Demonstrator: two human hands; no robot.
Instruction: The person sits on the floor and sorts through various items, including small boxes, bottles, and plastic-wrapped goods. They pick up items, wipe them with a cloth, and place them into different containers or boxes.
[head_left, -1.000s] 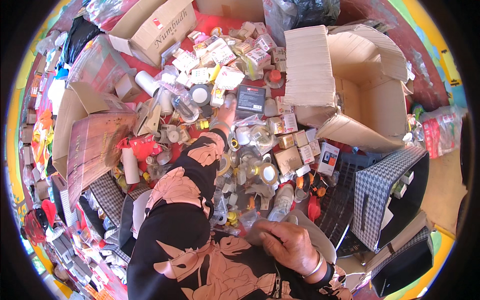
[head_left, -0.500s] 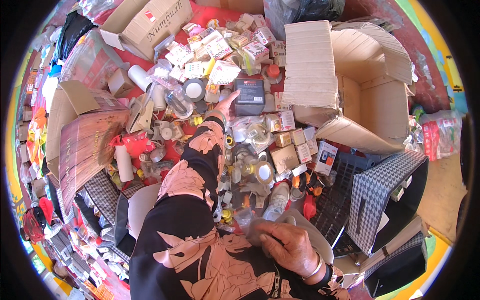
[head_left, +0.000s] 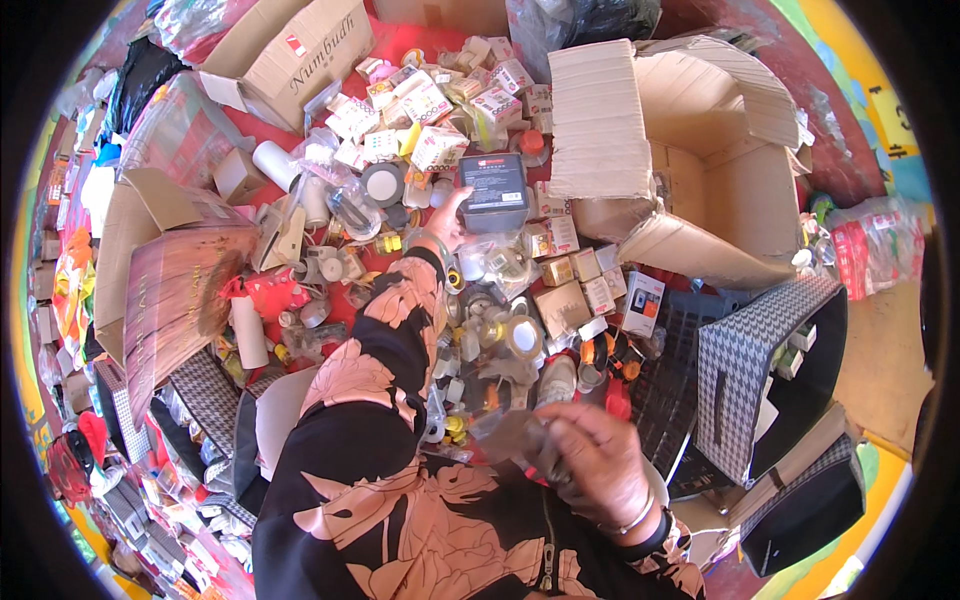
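Note:
My left hand (head_left: 447,221) reaches far forward and grips a dark grey box (head_left: 494,188) by its near left side. The thumb or a finger lies along the box's edge; its other fingers are hidden beneath. The box looks slightly raised over the pile of small goods. Low in the view, my right hand (head_left: 600,455) is closed, fingers pinched on a crumpled brownish see-through piece (head_left: 520,440), perhaps plastic film, blurred by motion. Just beyond it sits a light-coloured shoe (head_left: 558,382).
Small white cartons (head_left: 425,105) heap at the far middle. A large open cardboard box (head_left: 597,125) stands on the right, another carton (head_left: 185,270) on the left. Houndstooth bins (head_left: 765,320) and a black crate (head_left: 665,370) flank the lower right. A tape roll (head_left: 524,337) lies mid-pile.
The dark box has come up slightly and tilted in my left hand. My right hand has moved right and downward a little, bringing the brownish piece into clearer view.

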